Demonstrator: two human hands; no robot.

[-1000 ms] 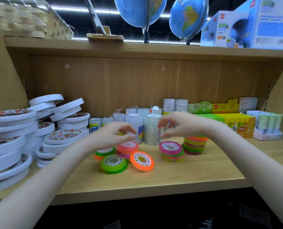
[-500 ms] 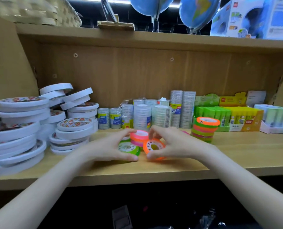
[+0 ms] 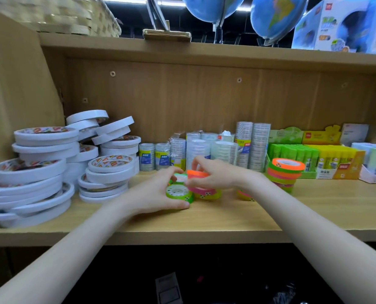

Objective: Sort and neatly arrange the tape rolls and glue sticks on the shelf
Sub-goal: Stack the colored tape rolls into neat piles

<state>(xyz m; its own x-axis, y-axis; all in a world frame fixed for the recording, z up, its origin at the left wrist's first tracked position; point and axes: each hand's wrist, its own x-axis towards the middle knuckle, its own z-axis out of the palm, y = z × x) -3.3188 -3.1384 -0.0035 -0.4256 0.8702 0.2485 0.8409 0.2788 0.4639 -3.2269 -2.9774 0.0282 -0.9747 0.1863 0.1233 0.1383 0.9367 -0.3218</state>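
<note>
Two loose rolls are now being gathered mid-shelf (image 3: pixel 204 224): our right hand (image 3: pixel 217 174) is pinching the orange roll (image 3: pixel 197 174), lifted onto the pink-and-yellow pile (image 3: pixel 206 193), while our left hand (image 3: pixel 154 196) is gripping the green roll (image 3: pixel 178 192) beside it, so stacking is progressing.

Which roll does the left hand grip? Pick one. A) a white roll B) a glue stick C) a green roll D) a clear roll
C: the left hand curls round a green roll at the shelf front, beside the right hand.
</note>
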